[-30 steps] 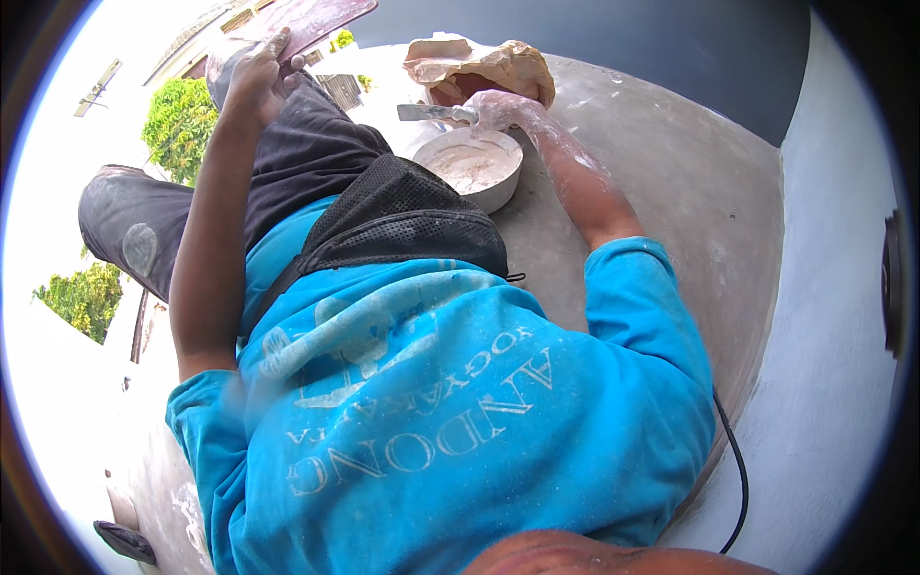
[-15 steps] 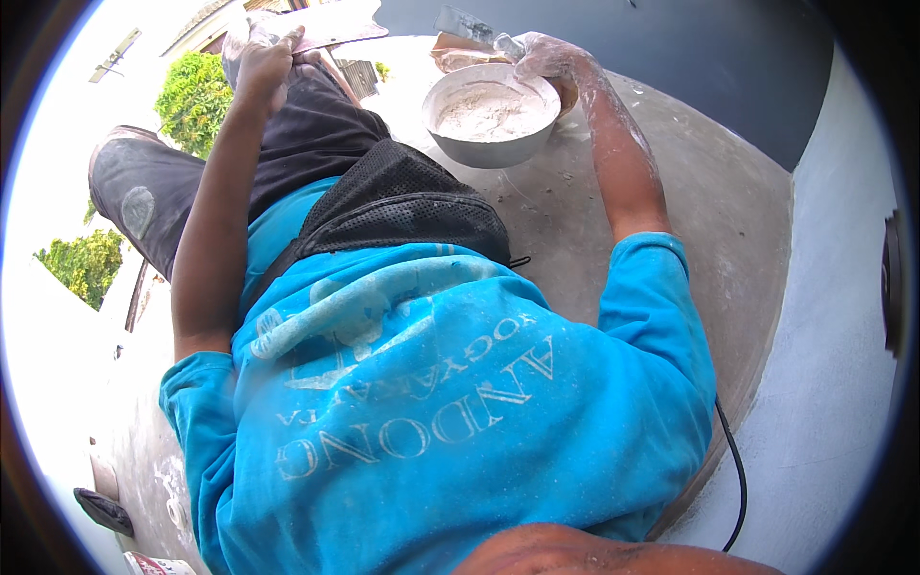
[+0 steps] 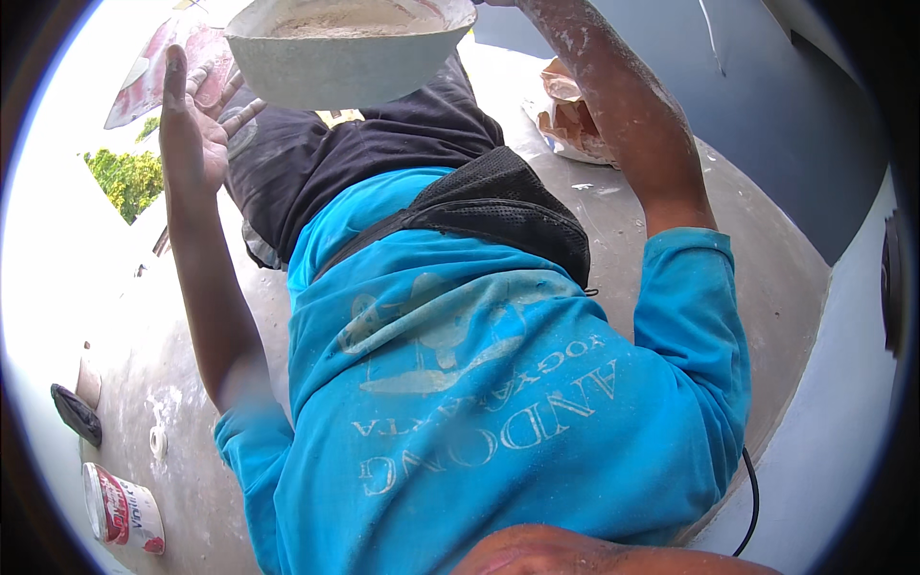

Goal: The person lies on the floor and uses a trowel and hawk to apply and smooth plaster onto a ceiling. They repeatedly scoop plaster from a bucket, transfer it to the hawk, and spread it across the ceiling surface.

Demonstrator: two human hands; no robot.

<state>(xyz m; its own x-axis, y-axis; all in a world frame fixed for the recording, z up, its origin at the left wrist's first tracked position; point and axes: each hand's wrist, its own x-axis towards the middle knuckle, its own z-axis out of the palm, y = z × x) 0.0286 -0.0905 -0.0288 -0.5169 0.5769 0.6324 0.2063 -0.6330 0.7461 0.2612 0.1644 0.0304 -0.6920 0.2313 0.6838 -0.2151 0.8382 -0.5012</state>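
Note:
A grey bowl [image 3: 350, 75] with pale pinkish powder or paste [image 3: 355, 24] is raised at the top of the head view, above my legs. My right hand [image 3: 496, 3] grips its right rim; the picture's upper edge cuts off most of that hand. White smears cover my right forearm. To the left of the bowl, my left hand [image 3: 199, 134] is open, thumb up and fingers spread, the palm turned toward it. Just beyond those fingers is a flat board [image 3: 177, 67] with reddish and white smears. Whether hand and board touch, I cannot tell.
An opened white and brown paper bag [image 3: 572, 120] stands on the grey floor [image 3: 738, 240] at the right, near the dark wall [image 3: 632, 57]. A printed bucket [image 3: 125, 508], a white ring [image 3: 158, 441] and a dark object [image 3: 77, 414] lie far left. A black cable [image 3: 753, 503] runs lower right.
The bowl has gone from the floor at the right up and leftward, in my right hand. My left hand has come off the board's edge and spread its fingers. The scraper is out of sight.

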